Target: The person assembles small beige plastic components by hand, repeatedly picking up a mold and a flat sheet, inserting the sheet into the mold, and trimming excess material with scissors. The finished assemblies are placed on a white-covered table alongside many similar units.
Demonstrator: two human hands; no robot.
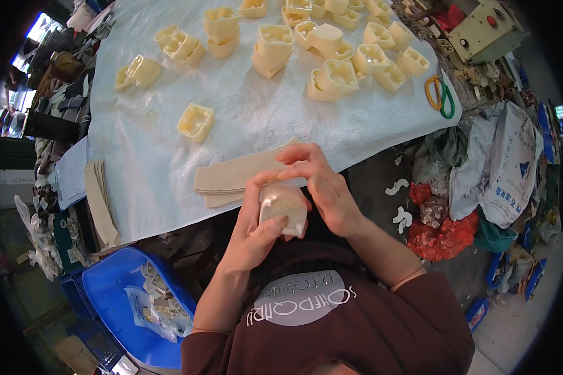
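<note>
My left hand is wrapped around a cream-coloured moulded part, held in front of my chest at the table's near edge. Its thumb presses on the part's smooth face. My right hand has its fingers bent and drawn together at the part's upper end, touching the left index finger. Whatever lies between the right fingertips is hidden. Just beyond both hands lies a stack of flat beige strips. A single hollow cream moulded piece sits farther off on the white table covering.
Many cream moulded pieces, some stacked, crowd the table's far side. Scissors with yellow and green handles lie at the right edge. More beige strips lie at left. A blue bin stands lower left; bags lie right.
</note>
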